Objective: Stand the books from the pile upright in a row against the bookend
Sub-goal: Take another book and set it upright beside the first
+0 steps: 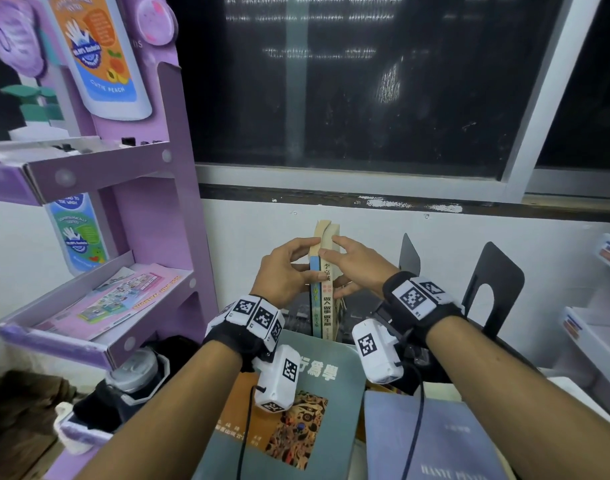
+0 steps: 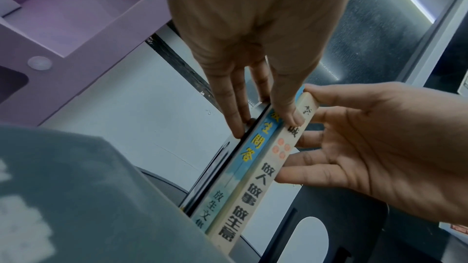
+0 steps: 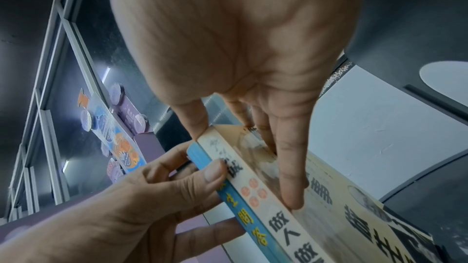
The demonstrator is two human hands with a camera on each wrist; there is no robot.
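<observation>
Two books stand upright side by side near the wall: a blue-spined book point(image 1: 315, 299) on the left and a cream-spined book point(image 1: 327, 306) on the right. My left hand point(image 1: 296, 261) holds the blue book point(image 2: 249, 147), thumb on its spine and fingers along its left side, where a thin dark upright plate point(image 2: 215, 167) stands. My right hand point(image 1: 348, 261) holds the cream book point(image 3: 278, 207), thumb at the spine's top corner, fingers on its right cover. A black bookend point(image 1: 493, 285) stands apart to the right. The pile lies in front: a grey-green book point(image 1: 317, 403) and a bluish book point(image 1: 435, 445).
A purple cardboard display shelf point(image 1: 179, 202) rises at the left, close to my left arm. Another black bookend point(image 1: 409, 254) stands by the wall behind my right hand. White trays point(image 1: 594, 341) sit at the far right. A dark window point(image 1: 365, 81) runs above the sill.
</observation>
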